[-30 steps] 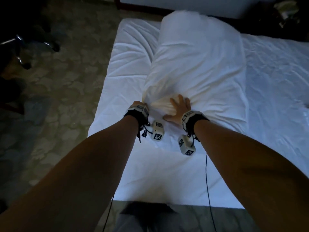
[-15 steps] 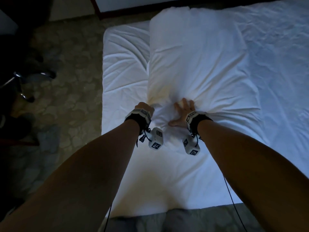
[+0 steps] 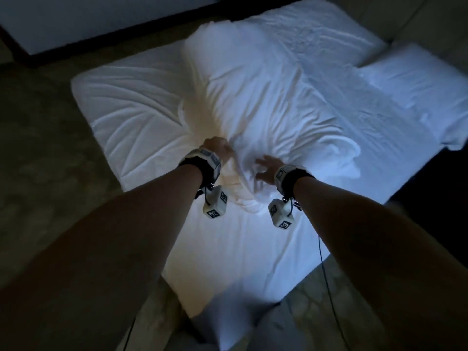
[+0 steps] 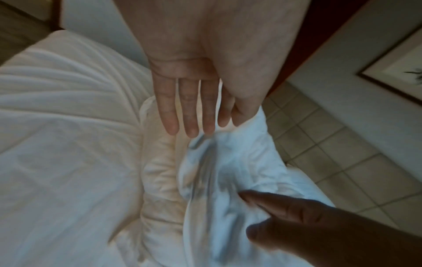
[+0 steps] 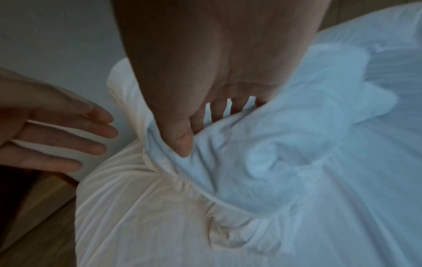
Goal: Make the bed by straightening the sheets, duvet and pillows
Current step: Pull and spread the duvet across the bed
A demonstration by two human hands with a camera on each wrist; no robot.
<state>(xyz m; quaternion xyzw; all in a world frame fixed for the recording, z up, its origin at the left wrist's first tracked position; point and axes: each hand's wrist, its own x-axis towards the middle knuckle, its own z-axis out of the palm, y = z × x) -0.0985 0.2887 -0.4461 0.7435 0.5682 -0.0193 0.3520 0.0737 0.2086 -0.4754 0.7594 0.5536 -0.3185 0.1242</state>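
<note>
A white, rumpled duvet (image 3: pixel 266 92) lies bunched across the wrinkled white sheet (image 3: pixel 131 117), pillow (image 3: pixel 417 79) beside it.

i note a dim patterned floor (image 3: pixel 45 153) left of the bed, and a dark baseboard (image 3: pixel 106 44) under a pale wall (image 3: pixel 101 16) at the far side. the left wrist view shows pale floor tiles (image 4: pixel 338 162) and a framed picture (image 4: pixel 397 72) on the wall. a black cable (image 3: pixel 326 274) hangs in the foreground of the head view.

A bedroom: white-sheeted bed (image 3: pixel 248 249), pillows (image 3: pixel 417 84), framed picture (image 4: pixel 397 72).
</note>
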